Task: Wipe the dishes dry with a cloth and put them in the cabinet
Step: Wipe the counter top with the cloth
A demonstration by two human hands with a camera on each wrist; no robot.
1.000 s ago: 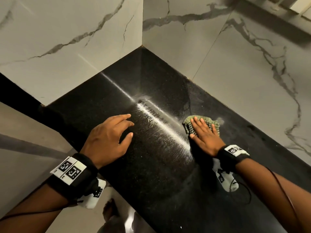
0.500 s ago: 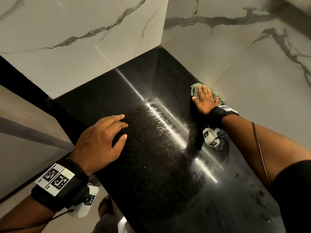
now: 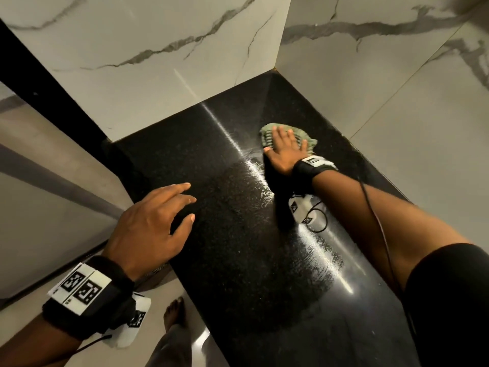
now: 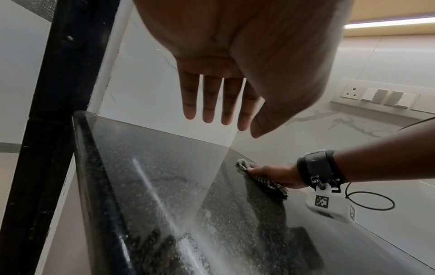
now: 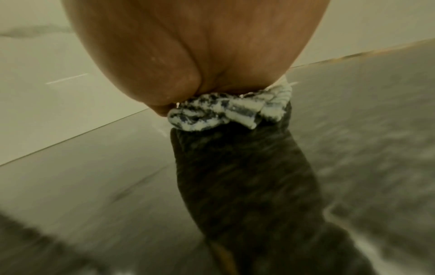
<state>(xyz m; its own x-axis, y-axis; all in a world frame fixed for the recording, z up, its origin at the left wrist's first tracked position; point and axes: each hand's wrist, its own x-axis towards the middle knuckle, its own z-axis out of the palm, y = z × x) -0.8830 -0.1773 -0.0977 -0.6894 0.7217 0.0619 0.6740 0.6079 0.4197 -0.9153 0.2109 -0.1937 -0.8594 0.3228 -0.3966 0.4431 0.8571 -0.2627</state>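
Note:
A checked green-and-white cloth (image 3: 267, 133) (image 4: 268, 183) (image 5: 221, 113) lies bunched on the black granite counter (image 3: 238, 247) near the back corner. My right hand (image 3: 284, 145) presses flat on it with straight fingers; in the right wrist view only the palm and the cloth's edge show. My left hand (image 3: 158, 221) (image 4: 223, 104) hovers palm down over the counter's left part, fingers straight and slightly spread, holding nothing. No dishes or cabinet are in view.
White marble-look walls (image 3: 158, 62) close the counter at the back and right. A black vertical frame (image 4: 54, 111) borders its left end. Wet streaks (image 3: 254, 168) shine on the stone. A switch panel (image 4: 381, 96) sits on the right wall. A bare foot (image 3: 174, 311) stands below.
My right hand has slid the cloth from mid-counter towards the back wall, then a little back to the left. The left hand stays about where it was over the counter's left side.

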